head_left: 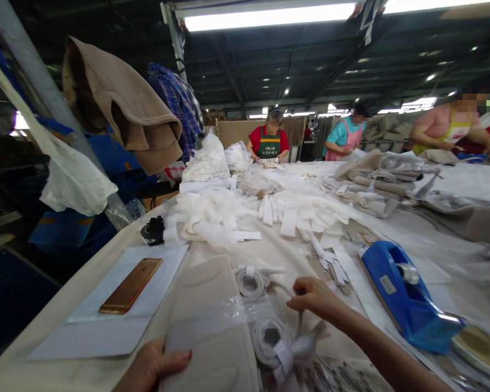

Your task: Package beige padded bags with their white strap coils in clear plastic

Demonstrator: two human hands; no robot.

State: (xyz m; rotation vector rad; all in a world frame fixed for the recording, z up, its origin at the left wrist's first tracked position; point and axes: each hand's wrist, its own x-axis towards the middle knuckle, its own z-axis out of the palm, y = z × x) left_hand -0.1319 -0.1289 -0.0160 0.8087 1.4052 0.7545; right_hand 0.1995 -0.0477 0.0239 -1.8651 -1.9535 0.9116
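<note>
A stack of flat beige panels (204,288), which look like fabric, lies before me with a clear plastic strip (224,316) across it. My left hand (159,362) grips the stack's near left edge, thumb on top and the other fingers hidden. To the right of the stack, my right hand (312,296) is closed in a pinch above the table. A blurred strip hangs below its fingers; what exactly they hold I cannot make out. Beside the stack are a coiled white strap (251,282) and a second coiled strap (269,340), the nearer one with a white band around it.
A phone (131,286) rests on white paper (93,337) at left. At right stands a blue tape dispenser (408,299). White strips (310,212), plastic bags (206,158) and beige fabric (384,179) cover the farther table. Several people work beyond; a coat (122,98) hangs at left.
</note>
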